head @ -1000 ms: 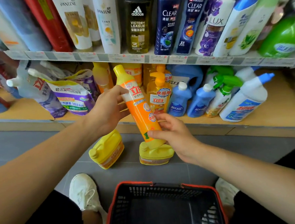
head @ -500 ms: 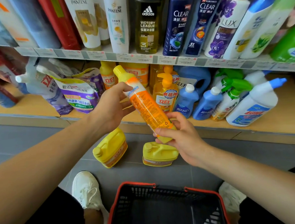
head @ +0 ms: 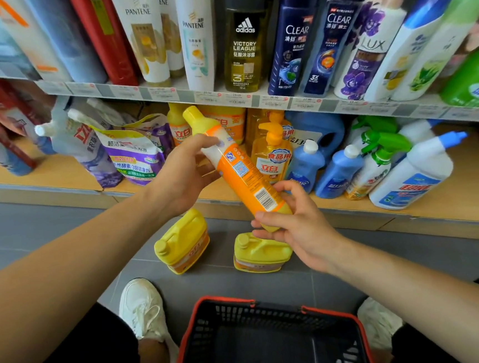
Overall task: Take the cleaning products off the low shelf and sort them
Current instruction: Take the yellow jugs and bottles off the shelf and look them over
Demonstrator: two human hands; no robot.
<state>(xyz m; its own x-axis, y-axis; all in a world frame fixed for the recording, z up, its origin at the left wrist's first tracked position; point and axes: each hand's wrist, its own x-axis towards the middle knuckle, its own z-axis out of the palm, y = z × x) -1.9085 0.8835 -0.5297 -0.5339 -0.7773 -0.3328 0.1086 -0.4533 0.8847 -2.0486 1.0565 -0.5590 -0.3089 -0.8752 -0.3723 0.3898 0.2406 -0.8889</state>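
Two hands hold one orange bottle (head: 243, 175). The left hand (head: 183, 177) curls round its upper part just under the yellow cap, and the right hand (head: 297, 228) pinches its base between thumb and fingers. The bottle hangs tilted in the air in front of the low shelf (head: 451, 200), cap toward 11 o'clock, base toward 5 o'clock, barcode side up.

Just behind it at 1 o'clock a pump bottle (head: 272, 155) stands on the shelf's pale wooden board. At 3 o'clock are blue bottles (head: 306, 166), then a white bottle (head: 414, 174) with a blue cap, leaning. At 9 o'clock lie refill pouches (head: 135, 158).

At 6 o'clock, on the grey tiled floor (head: 34, 228), stand a yellow jug (head: 182, 241) and a second yellow jug (head: 260, 252), slightly apart. Nearer the person is a black basket (head: 225, 299) with a red rim, and at 7 o'clock a white shoe (head: 142, 308).

At 12 o'clock the upper shelf (head: 166, 92), edged with price tags, carries shampoo bottles (head: 144, 39).
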